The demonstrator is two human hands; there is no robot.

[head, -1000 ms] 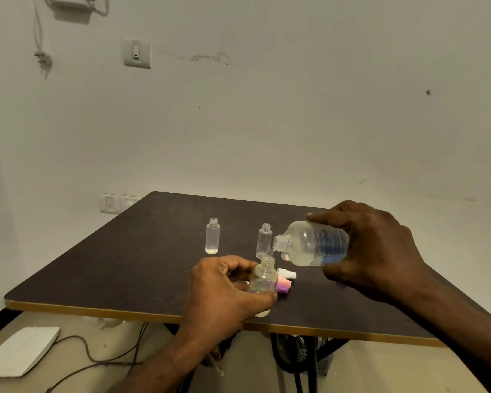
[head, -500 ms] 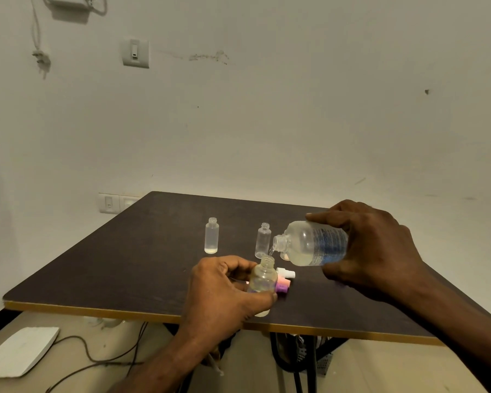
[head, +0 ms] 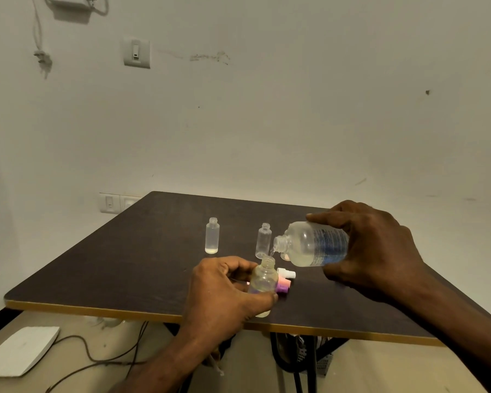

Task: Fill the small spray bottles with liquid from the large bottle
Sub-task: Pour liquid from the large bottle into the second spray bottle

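Observation:
My right hand (head: pixel 372 245) holds the large clear bottle (head: pixel 312 245) with a blue label, tipped on its side, mouth pointing left. A thin stream runs from its mouth into a small uncapped bottle (head: pixel 262 279) that my left hand (head: pixel 224 290) grips upright near the table's front edge. Two more small open bottles stand farther back: a frosted one (head: pixel 212 235) with a little liquid at its bottom, and a clear one (head: pixel 263 241) just left of the large bottle's mouth. Spray caps, pink (head: pixel 283 286) and white (head: pixel 287 273), lie beside the held bottle.
The dark wooden table (head: pixel 125 265) has a yellow front edge and stands against a white wall with switches. Below it lie cables (head: pixel 97 358) and a white flat object (head: pixel 17 353) on the floor.
Nothing has visibly changed; both hands keep the same pouring pose.

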